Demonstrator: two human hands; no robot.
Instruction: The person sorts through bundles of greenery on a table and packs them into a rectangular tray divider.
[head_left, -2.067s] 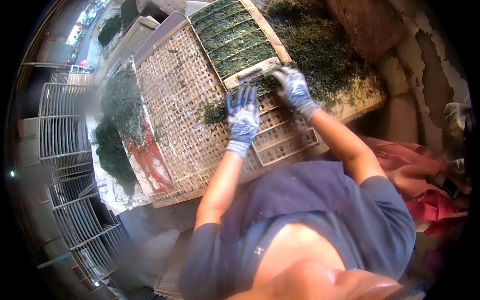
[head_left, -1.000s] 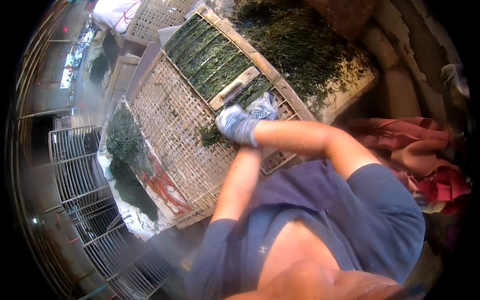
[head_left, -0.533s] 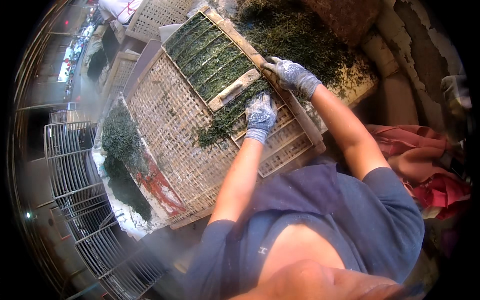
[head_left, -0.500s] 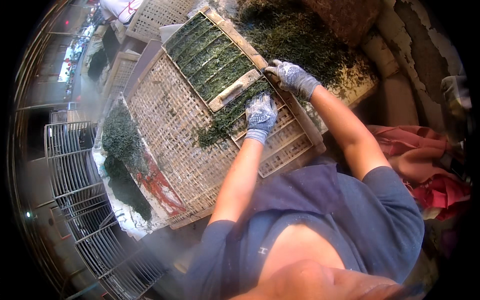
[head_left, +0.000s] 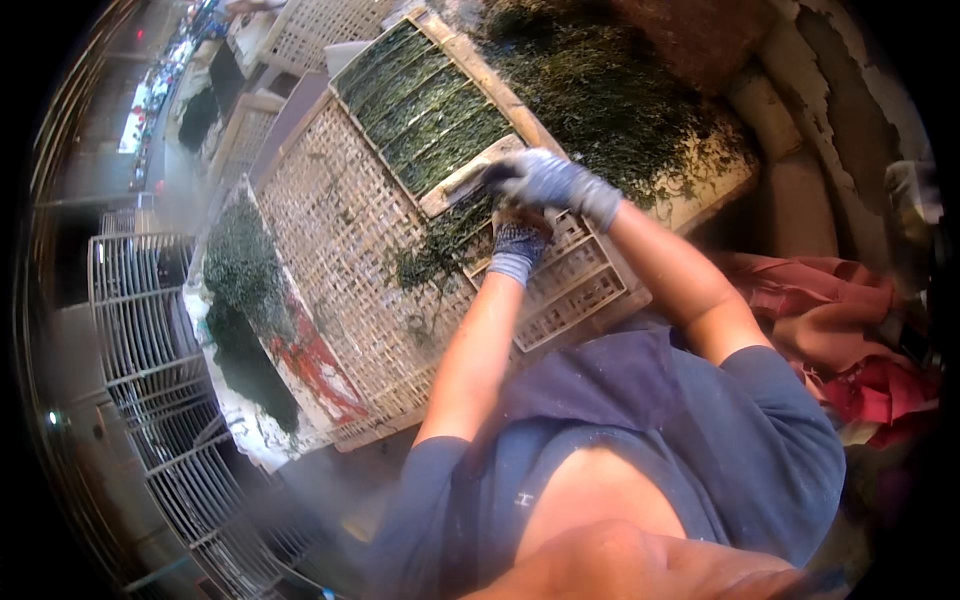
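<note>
Over the slatted wooden frame (head_left: 568, 308), my gloved right hand (head_left: 570, 188) reaches in from the right, its bent fingers blurred beside a short wooden bar (head_left: 470, 178). My gloved left hand (head_left: 521, 240) is just below it, its fingers mostly hidden behind the right hand. Whether either hand grips anything cannot be made out. Dark green, leaf-like shreds (head_left: 425, 105) fill the frame's far compartments. A loose clump (head_left: 425, 258) of the same shreds lies left of my left hand, on the woven lattice board (head_left: 340, 230) under the frame.
A large heap of green shreds (head_left: 590, 90) lies beyond the frame on the right. More shreds (head_left: 245, 250) sit on a white surface at left. Metal racks (head_left: 150, 340) stand on the far left, reddish cloth (head_left: 800, 290) at right. A person's arm shows at the top left.
My right hand has moved left and down from the frame's right edge, to above my left hand. The left hand stays in nearly the same place, its fingers now covered.
</note>
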